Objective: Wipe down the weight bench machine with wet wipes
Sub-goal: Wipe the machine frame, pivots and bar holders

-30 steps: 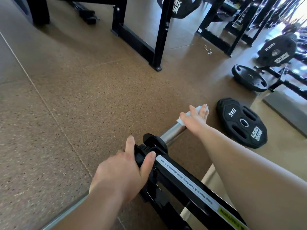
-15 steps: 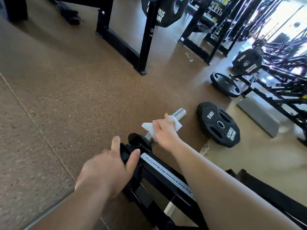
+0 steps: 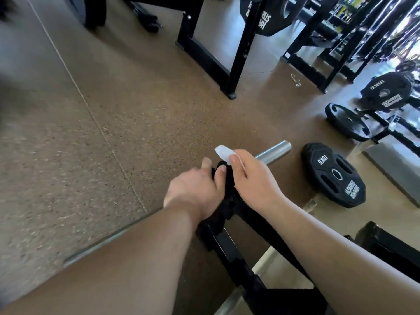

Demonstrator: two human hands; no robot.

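Observation:
A black arm of the weight machine (image 3: 229, 244) runs from the lower middle up to a chrome sleeve (image 3: 273, 152) that sticks out to the right. My left hand (image 3: 195, 189) grips the black end of that arm, thumb over its top. My right hand (image 3: 252, 180) holds a white wet wipe (image 3: 223, 153) against the black collar at the base of the chrome sleeve. The collar is mostly hidden under both hands. The outer half of the sleeve is bare.
A black 10 kg plate (image 3: 333, 175) lies flat on the brown rubber floor just right of the sleeve. Another plate (image 3: 346, 125) and a loaded rack (image 3: 386, 92) stand further right. Black rack uprights (image 3: 238, 53) rise ahead. Open floor spreads to the left.
My right hand has slid the wipe from the sleeve's outer tip back along it to the collar, baring the chrome end. My left hand kept its grip on the arm.

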